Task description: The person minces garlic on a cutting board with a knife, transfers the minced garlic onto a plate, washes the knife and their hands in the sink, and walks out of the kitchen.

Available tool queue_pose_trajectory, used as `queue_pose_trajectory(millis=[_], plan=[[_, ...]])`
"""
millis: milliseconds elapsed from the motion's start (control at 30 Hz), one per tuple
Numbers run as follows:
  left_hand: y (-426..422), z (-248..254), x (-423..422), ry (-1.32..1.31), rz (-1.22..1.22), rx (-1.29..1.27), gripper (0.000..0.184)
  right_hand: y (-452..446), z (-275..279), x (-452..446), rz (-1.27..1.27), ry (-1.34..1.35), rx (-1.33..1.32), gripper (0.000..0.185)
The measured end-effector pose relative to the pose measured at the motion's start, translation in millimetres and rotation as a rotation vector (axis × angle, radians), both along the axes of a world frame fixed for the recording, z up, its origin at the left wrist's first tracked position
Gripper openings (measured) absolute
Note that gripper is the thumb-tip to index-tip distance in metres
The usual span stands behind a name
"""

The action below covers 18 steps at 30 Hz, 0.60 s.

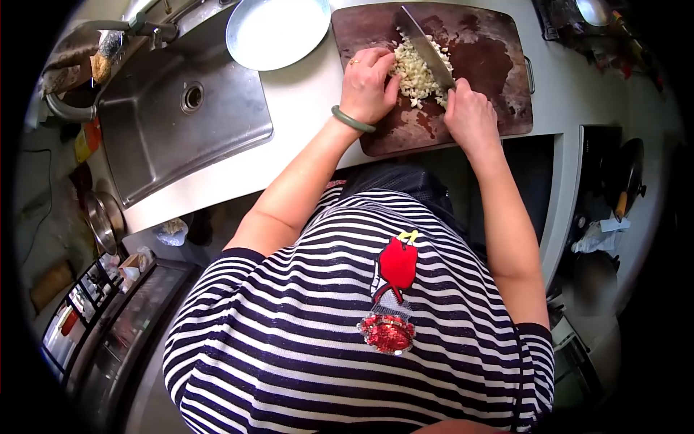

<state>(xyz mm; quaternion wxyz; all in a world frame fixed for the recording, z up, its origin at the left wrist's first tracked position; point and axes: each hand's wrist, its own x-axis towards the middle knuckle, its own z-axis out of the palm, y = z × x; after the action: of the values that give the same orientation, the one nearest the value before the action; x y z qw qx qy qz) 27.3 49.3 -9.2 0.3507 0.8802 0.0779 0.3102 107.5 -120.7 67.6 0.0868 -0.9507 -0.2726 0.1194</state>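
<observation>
My right hand [471, 117] is closed around the handle of a kitchen knife [428, 49]. Its broad blade points away from me and slants to the left across a pile of finely chopped pale pieces [415, 75], which look like garlic. At the left edge of that pile is my left hand [369, 85], its fingers bent and the thumb apart, with nothing gripped that I can see. A green bangle circles that wrist. Under the pile and both hands lies a dark reddish-brown cutting board [499, 65], with wet patches on its surface.
Left of the board, a white plate [278, 32] sits on the white counter [303, 108], partly over the edge of the steel sink [155, 137]. A faucet [72, 108] stands at the far left. Below on the right hangs a dark pan [630, 173].
</observation>
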Motion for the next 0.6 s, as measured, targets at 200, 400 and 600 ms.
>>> queue_pose_trajectory(millis=[200, 400, 600], plan=[[-4, -6, -6, 0.086, 0.013, 0.019, 0.040, -3, 21, -10, 0.002, 0.007, 0.060, 0.019], [-3, -1, -5, 0.055, 0.078, 0.022, 0.041, 2, 4, -15, 0.013, 0.045, 0.007, 0.020], [-2, -2, -7, 0.065, 0.022, -0.047, 0.041, 4, 24, -22, 0.010, 0.024, 0.094, 0.018]])
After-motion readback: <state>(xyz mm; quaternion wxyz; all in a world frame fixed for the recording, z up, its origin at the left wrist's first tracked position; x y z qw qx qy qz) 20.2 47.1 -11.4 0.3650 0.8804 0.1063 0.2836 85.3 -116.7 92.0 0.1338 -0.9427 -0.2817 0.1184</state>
